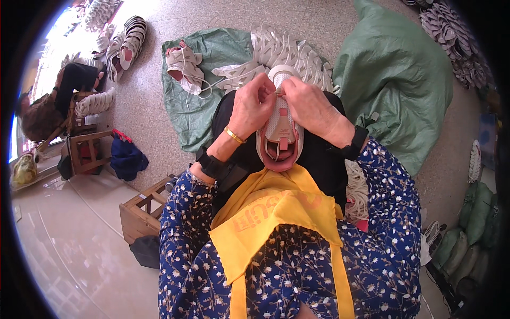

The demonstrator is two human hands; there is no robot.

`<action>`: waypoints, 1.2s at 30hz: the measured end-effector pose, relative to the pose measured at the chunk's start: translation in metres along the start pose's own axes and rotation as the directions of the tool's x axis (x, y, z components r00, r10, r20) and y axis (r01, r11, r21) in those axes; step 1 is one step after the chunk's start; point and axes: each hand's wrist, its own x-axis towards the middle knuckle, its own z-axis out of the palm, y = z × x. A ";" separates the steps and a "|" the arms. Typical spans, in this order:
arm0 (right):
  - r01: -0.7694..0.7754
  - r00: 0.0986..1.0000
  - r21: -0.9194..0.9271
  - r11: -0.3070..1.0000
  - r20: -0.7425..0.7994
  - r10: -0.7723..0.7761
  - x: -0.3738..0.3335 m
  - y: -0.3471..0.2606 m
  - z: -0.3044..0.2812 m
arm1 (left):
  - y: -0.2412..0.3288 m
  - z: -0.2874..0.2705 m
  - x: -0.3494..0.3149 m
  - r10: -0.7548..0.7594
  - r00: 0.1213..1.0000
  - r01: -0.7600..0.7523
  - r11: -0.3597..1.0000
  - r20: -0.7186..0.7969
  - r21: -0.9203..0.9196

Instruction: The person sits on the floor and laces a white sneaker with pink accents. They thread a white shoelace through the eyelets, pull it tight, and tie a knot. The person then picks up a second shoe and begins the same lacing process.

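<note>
A white and pink shoe (283, 125) lies on my lap, its pink-lined opening toward me and its pale toe pointing away. Over its front part my two hands meet, fingertips almost touching. My left hand (254, 106) is closed in a pinch, with a gold-coloured band at the wrist. From the other side my right hand (316, 111) also pinches, its fingers against the shoe. Whatever thin piece sits between the fingertips is hidden. Just ahead, a white and pink shoe upper (184, 66) with trailing laces lies on a green sheet (186, 125).
Beyond my hands, a row of white shoe uppers (289, 50) stretches along the floor. A large green sack (393, 80) bulges at the right. Wooden stools (139, 218) stand at the left, near a dark blue bag (127, 158). More bundled uppers (454, 40) lie at the far right.
</note>
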 end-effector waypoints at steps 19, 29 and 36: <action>-0.050 0.994 0.217 0.975 -0.086 0.070 -0.007 0.009 -0.008 | -0.013 -0.010 0.019 0.149 0.952 -0.153 0.988 0.267 -0.008; -0.077 0.994 0.200 0.977 -0.063 0.091 -0.012 0.008 -0.011 | -0.017 -0.015 0.020 0.084 0.921 -0.025 0.987 0.381 -0.159; -0.129 0.990 0.095 0.987 -0.037 0.133 -0.030 0.001 -0.024 | -0.042 -0.071 0.008 0.002 0.967 0.084 0.942 0.254 -0.326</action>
